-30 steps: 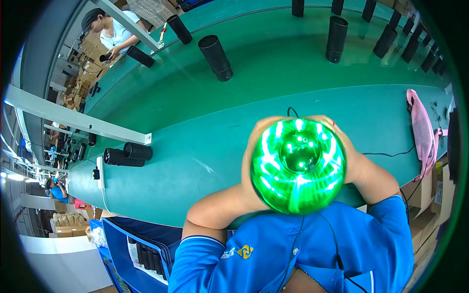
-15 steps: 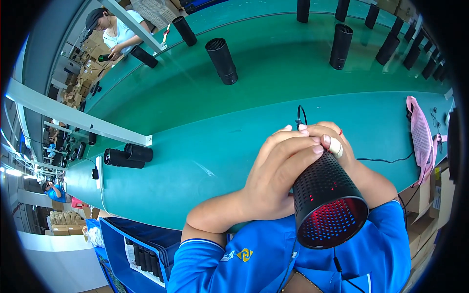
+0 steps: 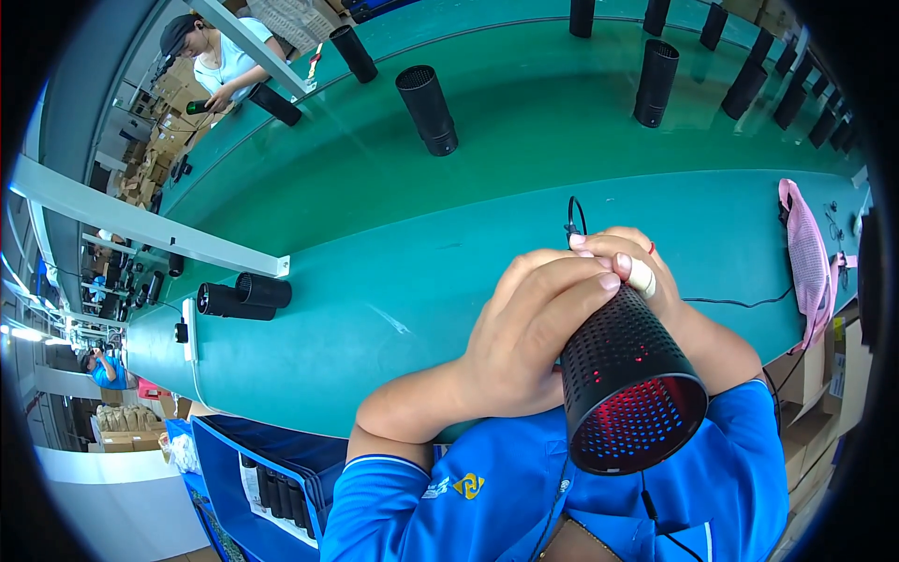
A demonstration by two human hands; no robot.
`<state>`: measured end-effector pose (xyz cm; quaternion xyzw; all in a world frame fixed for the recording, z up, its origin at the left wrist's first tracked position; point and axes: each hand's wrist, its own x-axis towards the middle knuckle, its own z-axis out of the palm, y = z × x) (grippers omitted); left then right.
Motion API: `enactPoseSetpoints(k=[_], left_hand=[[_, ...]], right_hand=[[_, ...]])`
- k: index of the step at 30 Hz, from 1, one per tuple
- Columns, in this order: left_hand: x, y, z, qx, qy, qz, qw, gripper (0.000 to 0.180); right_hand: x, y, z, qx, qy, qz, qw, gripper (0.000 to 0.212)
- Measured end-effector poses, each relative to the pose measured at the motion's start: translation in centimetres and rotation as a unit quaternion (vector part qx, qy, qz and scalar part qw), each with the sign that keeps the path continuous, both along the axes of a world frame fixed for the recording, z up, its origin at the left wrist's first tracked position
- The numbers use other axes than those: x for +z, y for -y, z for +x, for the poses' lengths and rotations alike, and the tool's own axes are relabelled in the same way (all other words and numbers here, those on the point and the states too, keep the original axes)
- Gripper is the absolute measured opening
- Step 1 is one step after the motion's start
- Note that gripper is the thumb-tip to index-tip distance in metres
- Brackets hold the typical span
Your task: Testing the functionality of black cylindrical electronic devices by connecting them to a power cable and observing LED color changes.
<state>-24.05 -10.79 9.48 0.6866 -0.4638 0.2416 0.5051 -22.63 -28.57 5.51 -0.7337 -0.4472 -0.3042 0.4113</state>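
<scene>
Both of my hands are wrapped around the far end of a black perforated cylinder [image 3: 629,375], held tilted with its open mouth toward my chest. Red light glows through the holes inside it. My left hand [image 3: 536,323] grips it from the left, fingers over the top. My right hand [image 3: 646,272] closes on it from the right; a pale wrap covers one digit. A black cable [image 3: 575,215] loops out beyond my fingers at the far end. What my fingertips press there is hidden.
Two black cylinders [image 3: 245,298] lie at the left of the green table [image 3: 375,365]. More cylinders [image 3: 427,110] stand on the darker strip beyond. A pink mesh bag [image 3: 807,253] hangs at the right edge. A white post [image 3: 150,215] crosses the left. Another person [image 3: 225,66] works far left.
My left hand's far fingers have drawn in slightly near the cable. The cylinder stays almost in place, and the view has shifted a little.
</scene>
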Motion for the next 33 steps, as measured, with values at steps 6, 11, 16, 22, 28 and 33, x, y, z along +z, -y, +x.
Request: enactPoseSetpoints(k=[6, 11, 16, 22, 28, 33], left_hand=[[0.06, -0.18, -0.05, 0.009, 0.002, 0.008, 1.0, 0.053], [0.02, -0.15, -0.04, 0.008, 0.004, 0.006, 1.0, 0.052], [0.03, -0.12, -0.02, 0.008, 0.003, 0.002, 1.0, 0.051], [0.02, -0.17, -0.05, 0.01, 0.001, 0.0, 1.0, 0.051], [0.08, -0.25, -0.17, 0.012, 0.005, -0.002, 1.0, 0.051], [0.15, -0.22, -0.25, 0.018, 0.003, 0.004, 1.0, 0.051]], right_hand=[[-0.11, -0.06, 0.02, 0.006, -0.013, -0.006, 1.0, 0.065], [-0.17, 0.07, -0.06, 0.006, -0.022, -0.012, 1.0, 0.065], [-0.07, 0.15, -0.2, -0.001, -0.044, -0.028, 0.999, 0.066], [-0.03, 0.19, -0.19, 0.001, -0.06, -0.031, 0.998, 0.067], [0.02, 0.28, -0.61, -0.005, -0.103, -0.044, 0.994, 0.07], [-0.28, 0.43, -0.49, 0.01, -0.12, -0.042, 0.992, 0.072]])
